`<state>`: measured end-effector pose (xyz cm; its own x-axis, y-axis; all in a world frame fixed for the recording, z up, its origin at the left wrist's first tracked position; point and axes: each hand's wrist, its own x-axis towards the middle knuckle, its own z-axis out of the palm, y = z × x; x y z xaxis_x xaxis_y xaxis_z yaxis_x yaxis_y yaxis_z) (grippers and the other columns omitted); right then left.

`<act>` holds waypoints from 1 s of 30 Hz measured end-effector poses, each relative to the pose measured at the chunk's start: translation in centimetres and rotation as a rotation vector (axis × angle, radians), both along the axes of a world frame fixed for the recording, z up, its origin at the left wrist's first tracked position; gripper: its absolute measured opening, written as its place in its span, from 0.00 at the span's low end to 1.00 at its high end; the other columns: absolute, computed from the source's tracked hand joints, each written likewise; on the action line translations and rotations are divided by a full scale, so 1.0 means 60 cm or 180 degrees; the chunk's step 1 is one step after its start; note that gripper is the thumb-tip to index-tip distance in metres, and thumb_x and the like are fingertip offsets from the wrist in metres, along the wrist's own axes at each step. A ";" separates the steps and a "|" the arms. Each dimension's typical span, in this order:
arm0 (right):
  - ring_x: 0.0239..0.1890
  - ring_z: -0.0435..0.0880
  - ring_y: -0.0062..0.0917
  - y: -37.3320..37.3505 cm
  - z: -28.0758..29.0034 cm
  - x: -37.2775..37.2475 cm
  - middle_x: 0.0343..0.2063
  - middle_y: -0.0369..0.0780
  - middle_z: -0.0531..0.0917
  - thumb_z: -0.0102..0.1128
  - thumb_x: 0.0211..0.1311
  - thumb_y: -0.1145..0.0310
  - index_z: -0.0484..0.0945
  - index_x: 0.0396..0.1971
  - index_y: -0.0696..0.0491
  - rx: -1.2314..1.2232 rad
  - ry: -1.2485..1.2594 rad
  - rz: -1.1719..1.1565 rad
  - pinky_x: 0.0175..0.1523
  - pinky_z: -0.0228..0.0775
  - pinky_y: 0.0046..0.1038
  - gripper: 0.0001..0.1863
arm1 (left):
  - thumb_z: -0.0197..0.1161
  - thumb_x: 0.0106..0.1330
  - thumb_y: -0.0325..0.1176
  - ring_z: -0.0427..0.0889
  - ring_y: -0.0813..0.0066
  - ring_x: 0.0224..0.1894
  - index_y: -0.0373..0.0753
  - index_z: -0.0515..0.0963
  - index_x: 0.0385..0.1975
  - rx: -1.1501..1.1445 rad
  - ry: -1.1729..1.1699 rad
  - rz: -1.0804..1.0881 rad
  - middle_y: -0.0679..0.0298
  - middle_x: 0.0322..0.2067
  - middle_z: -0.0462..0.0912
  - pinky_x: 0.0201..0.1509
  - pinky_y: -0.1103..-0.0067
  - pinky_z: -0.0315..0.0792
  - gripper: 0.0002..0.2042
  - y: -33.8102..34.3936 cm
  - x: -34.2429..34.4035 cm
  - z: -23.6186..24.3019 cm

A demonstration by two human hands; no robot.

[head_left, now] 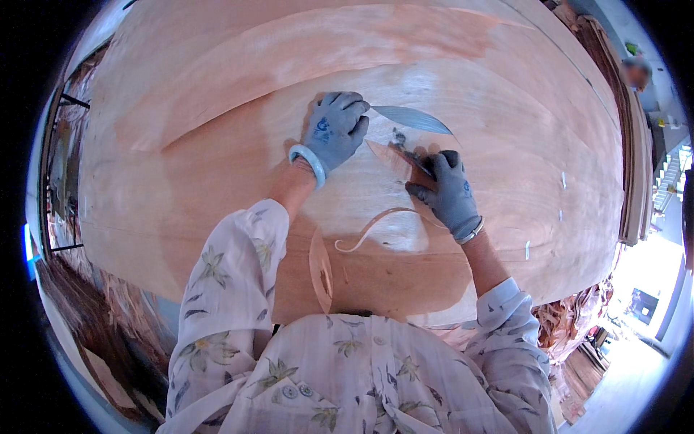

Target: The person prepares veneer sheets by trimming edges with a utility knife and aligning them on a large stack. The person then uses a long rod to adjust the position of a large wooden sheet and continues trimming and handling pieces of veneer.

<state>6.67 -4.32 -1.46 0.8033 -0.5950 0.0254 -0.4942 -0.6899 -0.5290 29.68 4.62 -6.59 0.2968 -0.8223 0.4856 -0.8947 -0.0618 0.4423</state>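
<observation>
A large sheet of pale, pinkish wood veneer (224, 181) lies spread in front of me. My left hand (336, 129), in a grey glove, rests on it with fingers curled in; what they hold, if anything, is hidden. A grey-blue, leaf-shaped sliver (412, 118) runs right from my left fingertips; I cannot tell whether it is a strip or a gap. My right hand (450, 189), gloved too, is closed around a dark knife (421, 165). Its tip points up-left, beside a dark knot (399, 137) and a pointed veneer piece (387, 158).
A thin curled offcut (372, 226) and a leaf-shaped veneer scrap (319, 271) lie nearer me. Stacked sheets (606, 130) stand along the right edge. Heaped veneer scraps (575, 322) are below at right, with more (108, 325) at left. Another person (636, 72) is far right.
</observation>
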 end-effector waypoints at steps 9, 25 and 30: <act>0.38 0.77 0.42 -0.046 0.001 -0.003 0.36 0.49 0.76 0.62 0.53 0.65 0.73 0.37 0.58 0.0168 -0.0392 0.0190 0.40 0.70 0.33 0.15 | 0.57 0.56 0.31 0.74 0.63 0.44 0.41 0.78 0.34 -0.0068 0.0058 -0.0008 0.63 0.40 0.79 0.52 0.69 0.64 0.08 -0.002 0.000 -0.003; 0.44 0.76 0.32 -0.149 0.012 0.057 0.43 0.36 0.77 0.58 0.48 0.68 0.73 0.39 0.49 -0.2128 0.0127 0.0917 0.41 0.71 0.34 0.15 | 0.57 0.55 0.26 0.73 0.57 0.44 0.38 0.75 0.44 -0.0299 0.0345 0.0098 0.56 0.40 0.77 0.50 0.67 0.66 0.15 0.000 -0.008 0.009; 0.44 0.76 0.31 -0.141 -0.016 0.048 0.44 0.36 0.77 0.59 0.47 0.68 0.74 0.38 0.50 -0.2233 0.0370 0.1209 0.42 0.71 0.33 0.15 | 0.57 0.55 0.26 0.73 0.57 0.43 0.40 0.74 0.47 -0.0137 0.0146 -0.0018 0.57 0.40 0.77 0.50 0.67 0.65 0.17 0.001 -0.005 0.007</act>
